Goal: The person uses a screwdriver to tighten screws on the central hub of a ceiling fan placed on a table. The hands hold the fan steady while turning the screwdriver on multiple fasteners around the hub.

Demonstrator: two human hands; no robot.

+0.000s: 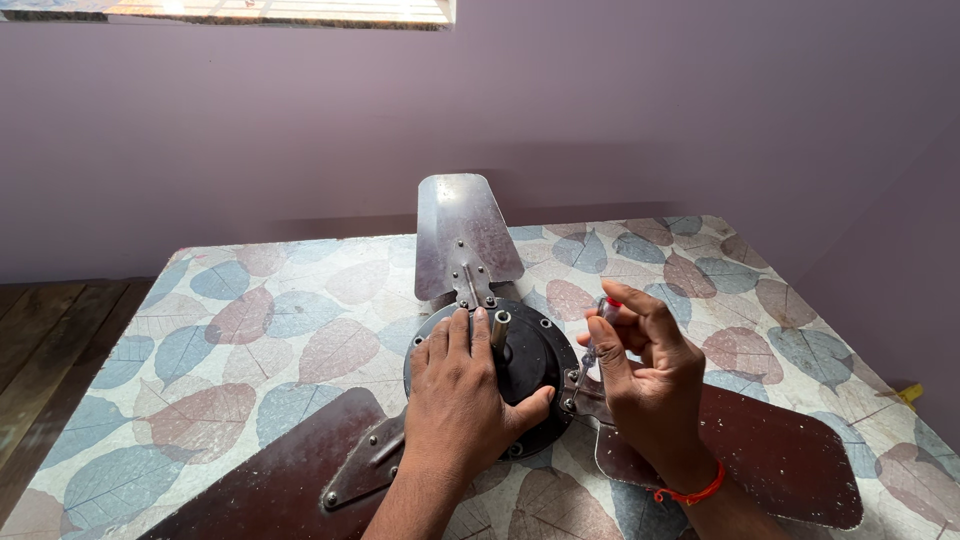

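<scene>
A dark three-bladed ceiling fan lies on the table, its round black motor hub [535, 360] in the middle with a short metal shaft [500, 325] standing up. My left hand [460, 395] lies flat on the hub, fingers spread over its left side, thumb on the front rim. My right hand [650, 370] grips a small screwdriver [597, 335] with a clear handle and red cap; its tip points down at the screws of the metal bracket [578, 388] that joins the right blade [770, 450] to the hub.
The table [260, 320] wears a cloth printed with blue and brown leaves. One blade [462, 230] points toward the far purple wall, another [280, 470] lies at the front left. Dark wooden boards [40, 340] show to the table's left. A red thread circles my right wrist.
</scene>
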